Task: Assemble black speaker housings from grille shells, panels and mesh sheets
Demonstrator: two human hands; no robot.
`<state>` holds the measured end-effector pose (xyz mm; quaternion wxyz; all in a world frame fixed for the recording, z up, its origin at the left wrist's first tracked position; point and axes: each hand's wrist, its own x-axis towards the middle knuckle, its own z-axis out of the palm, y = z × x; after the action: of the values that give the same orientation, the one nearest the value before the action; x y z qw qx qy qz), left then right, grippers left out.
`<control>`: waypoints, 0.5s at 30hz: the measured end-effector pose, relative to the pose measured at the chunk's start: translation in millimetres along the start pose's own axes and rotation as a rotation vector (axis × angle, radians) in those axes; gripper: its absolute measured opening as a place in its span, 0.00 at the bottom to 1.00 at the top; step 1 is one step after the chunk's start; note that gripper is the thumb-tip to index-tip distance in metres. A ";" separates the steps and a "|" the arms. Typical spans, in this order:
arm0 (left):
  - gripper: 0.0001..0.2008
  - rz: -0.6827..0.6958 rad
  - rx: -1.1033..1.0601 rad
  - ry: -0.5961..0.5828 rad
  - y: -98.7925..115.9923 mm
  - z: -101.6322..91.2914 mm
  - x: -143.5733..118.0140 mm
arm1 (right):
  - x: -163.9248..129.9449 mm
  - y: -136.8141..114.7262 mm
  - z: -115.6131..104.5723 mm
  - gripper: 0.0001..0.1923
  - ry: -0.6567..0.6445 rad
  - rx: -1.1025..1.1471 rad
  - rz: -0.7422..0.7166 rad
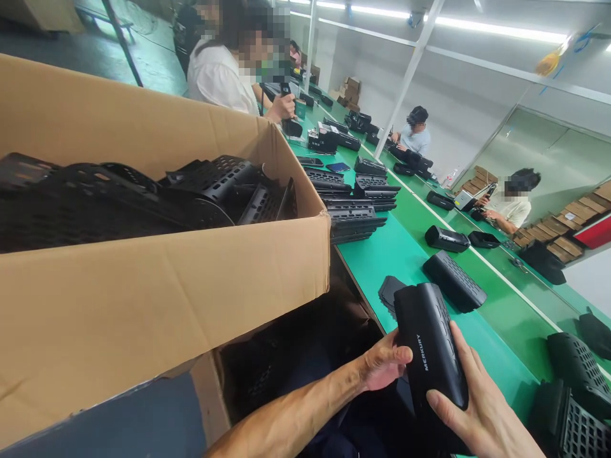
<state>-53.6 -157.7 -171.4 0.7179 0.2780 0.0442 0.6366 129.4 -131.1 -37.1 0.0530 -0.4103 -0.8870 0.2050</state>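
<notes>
Low in the frame, the left hand (382, 367) and right hand (482, 407) clasp a black MERKURY casing (429, 343), fingers (442, 401) wrapped round it, above the green desk (405, 254).

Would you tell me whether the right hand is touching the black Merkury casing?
Touching: the head view shows the right hand with its fingers wrapped on the black casing.

Left hand (384, 366), right hand (482, 407): bare, no gloves; forearms unsleeved.

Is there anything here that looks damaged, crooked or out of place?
Nothing looks damaged. The black casing held by the left hand and right hand looks whole. The black grilles in the cardboard box lie jumbled at odd angles, unlike the neat stack on the green table.
</notes>
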 end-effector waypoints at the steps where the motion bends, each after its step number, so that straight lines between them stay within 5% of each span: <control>1: 0.41 0.000 0.000 0.021 -2.2 -1.3 1.0 | 3.0 2.5 -0.3 0.51 -0.002 0.005 0.001; 6: 0.39 0.050 0.023 0.089 2.7 1.5 6.5 | 7.5 7.1 -3.0 0.49 0.047 0.113 -0.020; 11: 0.40 0.220 0.009 0.183 22.0 8.5 12.7 | -11.9 5.8 43.6 0.51 0.480 0.259 0.039; 15: 0.42 0.247 0.035 0.226 16.0 11.7 18.0 | -11.5 17.0 93.2 0.56 0.860 0.253 0.025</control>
<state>-59.6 -144.3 -149.0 0.6194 0.2205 0.1015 0.7466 124.5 -159.7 -128.0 0.4643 -0.4594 -0.7471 0.1234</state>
